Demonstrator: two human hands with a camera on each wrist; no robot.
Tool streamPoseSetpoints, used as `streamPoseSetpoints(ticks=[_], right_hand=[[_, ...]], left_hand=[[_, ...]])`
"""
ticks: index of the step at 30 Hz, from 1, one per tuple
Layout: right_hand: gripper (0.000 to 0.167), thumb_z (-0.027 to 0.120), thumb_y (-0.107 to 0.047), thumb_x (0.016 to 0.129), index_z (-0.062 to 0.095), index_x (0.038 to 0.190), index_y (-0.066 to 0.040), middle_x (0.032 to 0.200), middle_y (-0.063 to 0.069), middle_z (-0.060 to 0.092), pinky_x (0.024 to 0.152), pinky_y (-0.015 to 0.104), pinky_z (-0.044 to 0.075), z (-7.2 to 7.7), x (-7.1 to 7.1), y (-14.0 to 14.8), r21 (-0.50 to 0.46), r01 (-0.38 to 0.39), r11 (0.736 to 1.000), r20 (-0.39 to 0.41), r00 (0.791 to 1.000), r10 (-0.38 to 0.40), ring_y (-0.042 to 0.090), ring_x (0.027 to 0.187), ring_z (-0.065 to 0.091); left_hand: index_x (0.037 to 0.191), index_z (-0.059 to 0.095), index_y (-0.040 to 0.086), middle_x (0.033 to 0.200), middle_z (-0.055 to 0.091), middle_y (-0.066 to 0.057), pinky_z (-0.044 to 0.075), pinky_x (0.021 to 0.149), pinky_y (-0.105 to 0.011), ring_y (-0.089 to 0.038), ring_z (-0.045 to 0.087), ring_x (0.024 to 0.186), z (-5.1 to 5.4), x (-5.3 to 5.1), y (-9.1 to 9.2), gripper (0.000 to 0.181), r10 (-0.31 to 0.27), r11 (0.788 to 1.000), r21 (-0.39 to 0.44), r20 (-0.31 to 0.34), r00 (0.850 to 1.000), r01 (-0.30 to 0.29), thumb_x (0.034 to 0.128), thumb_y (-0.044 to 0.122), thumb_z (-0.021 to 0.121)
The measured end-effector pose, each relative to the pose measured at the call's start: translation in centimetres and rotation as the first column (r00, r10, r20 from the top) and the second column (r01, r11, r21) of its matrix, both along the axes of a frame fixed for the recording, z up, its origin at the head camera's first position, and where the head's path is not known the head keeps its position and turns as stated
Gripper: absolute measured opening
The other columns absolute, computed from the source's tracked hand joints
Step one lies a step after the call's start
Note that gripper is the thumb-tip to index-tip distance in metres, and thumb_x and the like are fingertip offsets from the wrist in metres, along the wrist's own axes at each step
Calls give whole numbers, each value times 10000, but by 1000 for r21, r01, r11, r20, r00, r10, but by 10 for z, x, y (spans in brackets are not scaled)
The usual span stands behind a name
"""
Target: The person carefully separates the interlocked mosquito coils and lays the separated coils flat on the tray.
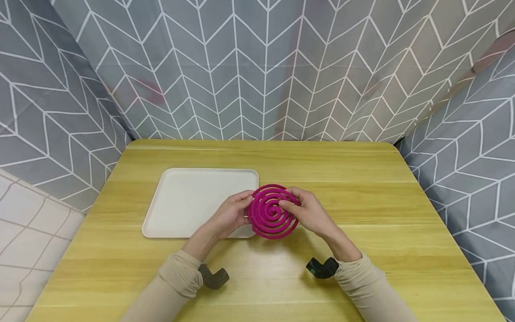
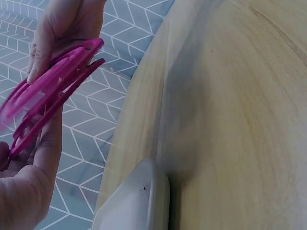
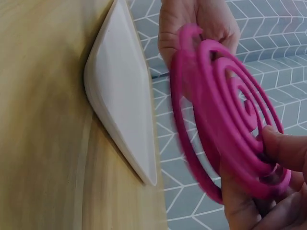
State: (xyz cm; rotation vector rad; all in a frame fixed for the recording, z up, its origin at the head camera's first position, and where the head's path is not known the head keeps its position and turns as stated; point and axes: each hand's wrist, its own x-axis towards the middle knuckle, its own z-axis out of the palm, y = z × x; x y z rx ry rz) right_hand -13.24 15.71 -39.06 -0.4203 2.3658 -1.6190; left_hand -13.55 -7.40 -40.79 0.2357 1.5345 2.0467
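A magenta spiral mosquito coil point(image 1: 273, 213), which looks like two nested or stacked layers, is held up above the table in front of the person. The left hand point(image 1: 229, 214) grips its left edge, thumb on the near face. At the right side the right hand point(image 1: 311, 214) pinches it, with the thumb lying on the inner rings. Seen from the left wrist, the layers of the coil point(image 2: 53, 84) stand slightly apart along one side. The right wrist view shows an outer strand of the coil point(image 3: 206, 91) bowed away from the flat spiral. Some fingertips are hidden behind the coil.
A white rectangular tray point(image 1: 201, 201) lies on the wooden table point(image 1: 342, 174), left of centre, its right edge close to the left hand. Grey patterned curtains point(image 1: 249, 67) stand behind the table and at its sides. A dark wrist camera point(image 1: 322, 267) sits at the right cuff.
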Motion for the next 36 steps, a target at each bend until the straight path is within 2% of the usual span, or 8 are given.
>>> streamPoseSetpoints(ticks=[12, 16, 22, 24, 27, 30, 34, 36], right_hand=[[222, 645, -160, 944, 647, 1096, 2, 917, 148, 697, 635, 229, 550, 5, 0, 0, 0, 83, 997, -16, 996, -83, 92, 719, 631], [281, 645, -153, 944, 623, 1158, 28, 916, 125, 724, 645, 252, 584, 7, -3, 2, -82, 156, 984, 63, 986, -151, 98, 717, 680], [291, 623, -165, 962, 566, 1162, 39, 777, -67, 721, 601, 218, 551, 8, -8, 7, -186, 291, 938, 231, 941, -246, 84, 671, 671], [285, 628, -193, 961, 564, 1152, 10, 761, -89, 716, 550, 194, 503, 6, -10, 6, -190, 325, 926, 264, 926, -271, 68, 641, 641], [295, 640, -215, 955, 559, 1164, -24, 780, -63, 720, 495, 189, 452, 1, -13, 2, -179, 356, 917, 300, 908, -294, 70, 602, 604], [329, 637, -198, 956, 543, 1223, -30, 849, 0, 736, 501, 203, 491, -8, -16, -9, -153, 330, 932, 319, 909, -269, 76, 590, 613], [378, 621, -156, 961, 510, 1288, -2, 901, 81, 744, 522, 232, 530, -20, -17, -29, -154, 247, 957, 342, 922, -183, 86, 557, 610], [382, 619, -142, 960, 506, 1292, 8, 887, 94, 743, 524, 231, 538, -24, -17, -39, -171, 225, 959, 361, 920, -151, 91, 550, 616]], left_hand=[[1334, 446, -63, 969, 650, 38, 596, 738, -267, -64, 656, 824, 2, -6, -1, 364, 31, 999, -34, -17, 999, -32, 1072, 159, 326], [1275, 466, -74, 958, 668, 31, 608, 799, -325, -86, 692, 859, 3, -9, -14, 312, 85, 993, -78, -45, 995, -88, 1057, 133, 381], [1323, 451, -64, 1118, 656, -40, 592, 854, -339, -96, 697, 947, 6, -13, -46, 349, 186, 960, -197, -81, 979, -198, 1048, 148, 418], [1349, 448, -40, 1216, 629, -107, 585, 868, -320, -79, 686, 972, 8, -12, -60, 368, 220, 933, -265, -113, 969, -243, 1050, 174, 422], [1407, 421, -13, 1325, 574, -217, 581, 867, -282, -38, 667, 974, 12, -9, -87, 416, 274, 865, -382, -182, 944, -325, 1051, 203, 422], [1458, 376, 0, 1358, 539, -277, 582, 840, -240, 19, 644, 931, 13, -3, -116, 465, 318, 773, -492, -245, 916, -400, 1050, 217, 422], [1484, 318, -45, 1345, 514, -293, 581, 800, -196, 73, 602, 862, 7, 3, -149, 507, 365, 685, -580, -252, 897, -441, 1050, 207, 393], [1489, 299, -61, 1331, 514, -276, 578, 786, -180, 79, 585, 851, 2, 6, -159, 517, 372, 658, -615, -236, 898, -435, 1052, 205, 375]])
